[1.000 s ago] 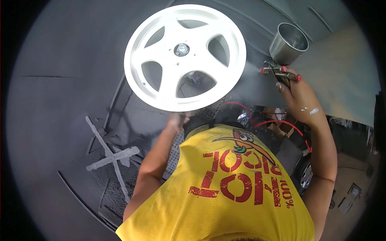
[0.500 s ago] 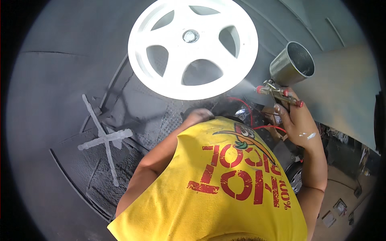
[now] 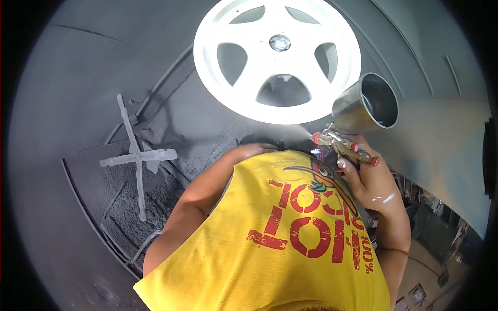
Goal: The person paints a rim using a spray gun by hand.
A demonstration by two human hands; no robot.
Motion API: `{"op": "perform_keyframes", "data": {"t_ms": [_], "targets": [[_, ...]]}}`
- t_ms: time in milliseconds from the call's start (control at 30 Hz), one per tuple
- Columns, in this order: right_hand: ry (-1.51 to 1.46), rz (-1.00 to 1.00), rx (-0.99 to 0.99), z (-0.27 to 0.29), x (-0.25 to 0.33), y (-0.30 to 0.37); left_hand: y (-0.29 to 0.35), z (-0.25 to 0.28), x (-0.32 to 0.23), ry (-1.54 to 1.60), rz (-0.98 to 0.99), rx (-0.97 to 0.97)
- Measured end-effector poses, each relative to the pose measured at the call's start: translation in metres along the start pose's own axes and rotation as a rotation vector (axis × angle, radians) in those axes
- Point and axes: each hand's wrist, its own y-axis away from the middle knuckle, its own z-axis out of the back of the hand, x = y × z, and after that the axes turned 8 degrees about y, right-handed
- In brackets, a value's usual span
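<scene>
A white five-spoke wheel rim [image 3: 282, 111] with a metallic centre faces me at the top of the view. Just below its right edge, my right hand [image 3: 371, 181] is wrapped round the grip of a spray gun [image 3: 340, 142], with white specks on the skin. On top of the gun sits a tilted metal paint cup [image 3: 353, 106]. A pale mist leaves the nozzle toward the left, under the rim's lower edge. My left hand [image 3: 254, 150] lies flat near the dark clothing at my lap, below the rim, holding nothing that shows; its fingertips are partly hidden by my yellow shirt.
A paint-crusted cross-shaped stand [image 3: 138, 155] is at the left, over dark rough matting [image 3: 166, 197]. Grey sheeting surrounds the work area, and a pale panel [image 3: 441, 150] stands to the right. Assorted clutter lies on the floor at lower right.
The spray gun and my right hand have moved left and toward me. In the view the rim sits further right and the stand has shifted slightly. Mist still comes from the nozzle.
</scene>
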Motion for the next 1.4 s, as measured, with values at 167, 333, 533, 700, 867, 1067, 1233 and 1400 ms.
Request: {"op": "perform_keyframes", "data": {"t_ms": [167,333,533,700,867,1067,1233,1400], "targets": [[-0.037,0.022,0.112,0.014,0.024,-0.027,0.0,-0.002,-0.027,0.178,-0.059,-0.183],[0.061,0.271,0.069,-0.021,0.056,-0.081,-0.002,0.03,-0.007,1.044,-0.185,-0.548],[-0.023,0.205,-0.053,-0.017,0.084,-0.134,-0.01,0.046,0.0,1.034,-0.342,-0.625],[0.133,0.189,-0.204,0.0,0.093,-0.165,-0.003,0.05,-0.004,0.89,-0.324,-0.572],[0.341,0.211,-0.455,0.015,0.076,-0.185,-0.017,0.063,0.011,0.694,-0.393,-0.491],[0.322,-0.103,-0.643,0.033,0.045,-0.18,-0.01,0.065,-0.003,0.704,-0.392,-0.494],[0.225,-0.369,-0.748,0.043,0.021,-0.141,0.006,0.07,-0.027,0.498,-0.321,-0.521],[0.178,-0.517,-0.712,0.034,-0.003,-0.086,-0.013,0.117,0.015,0.569,-0.224,-0.374]]}}
